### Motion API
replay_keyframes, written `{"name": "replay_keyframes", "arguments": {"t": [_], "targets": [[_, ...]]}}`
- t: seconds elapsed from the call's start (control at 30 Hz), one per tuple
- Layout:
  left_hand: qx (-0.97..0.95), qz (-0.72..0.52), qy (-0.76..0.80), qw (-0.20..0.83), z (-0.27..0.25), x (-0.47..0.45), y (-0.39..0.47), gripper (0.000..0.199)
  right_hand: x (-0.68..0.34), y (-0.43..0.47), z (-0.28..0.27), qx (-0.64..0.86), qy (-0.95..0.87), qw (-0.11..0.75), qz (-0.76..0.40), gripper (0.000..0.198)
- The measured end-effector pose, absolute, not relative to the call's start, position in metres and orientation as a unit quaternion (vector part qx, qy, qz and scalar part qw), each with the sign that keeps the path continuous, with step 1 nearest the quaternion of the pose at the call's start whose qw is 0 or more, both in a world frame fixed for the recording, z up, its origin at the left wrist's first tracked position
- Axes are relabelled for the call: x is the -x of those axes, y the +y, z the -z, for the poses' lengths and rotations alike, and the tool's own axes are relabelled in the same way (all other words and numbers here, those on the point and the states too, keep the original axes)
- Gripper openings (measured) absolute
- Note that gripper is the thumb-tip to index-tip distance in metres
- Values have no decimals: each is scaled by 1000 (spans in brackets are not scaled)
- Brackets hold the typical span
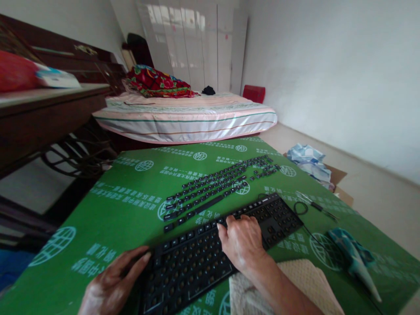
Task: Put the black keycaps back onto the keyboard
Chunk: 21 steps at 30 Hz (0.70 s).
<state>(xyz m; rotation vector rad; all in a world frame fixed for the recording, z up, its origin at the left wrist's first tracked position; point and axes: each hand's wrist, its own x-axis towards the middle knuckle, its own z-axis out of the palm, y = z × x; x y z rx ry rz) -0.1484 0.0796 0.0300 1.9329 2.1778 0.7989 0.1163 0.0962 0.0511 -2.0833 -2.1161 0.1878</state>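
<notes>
A black keyboard (197, 258) lies at a slant on the green table cover (124, 205), most of its keycaps off and its top row of keys still on. My left hand (114, 278) is at its left end, thumb and fingertips against the edge. Over the upper middle, my right hand (243, 238) is closed with curled fingers at the top key row; whatever is in them is hidden. Behind the keyboard, loose black keycaps (210, 203) are laid out in slanted rows. Under my right forearm is a beige cloth (302, 275).
On the right lie a slim tool with a dark grip (317, 206), the keyboard's cable (311, 234) and a teal cloth bundle (351, 249). A bed (183, 124) stands beyond the table. To the left is a wooden desk (55, 103); crumpled cloth (306, 159) is at the right.
</notes>
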Motion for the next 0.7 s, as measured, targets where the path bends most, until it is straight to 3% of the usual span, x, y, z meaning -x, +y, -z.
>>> {"name": "replay_keyframes", "arguments": {"t": [0.17,0.7], "targets": [[-587,-261,748,167,-30,149,79,44,-119,99,-50,707,-700,84,-58,33],[-563,-268,758,190,-13,160,82,46,-125,103,-54,718,-689,74,-61,34]]}}
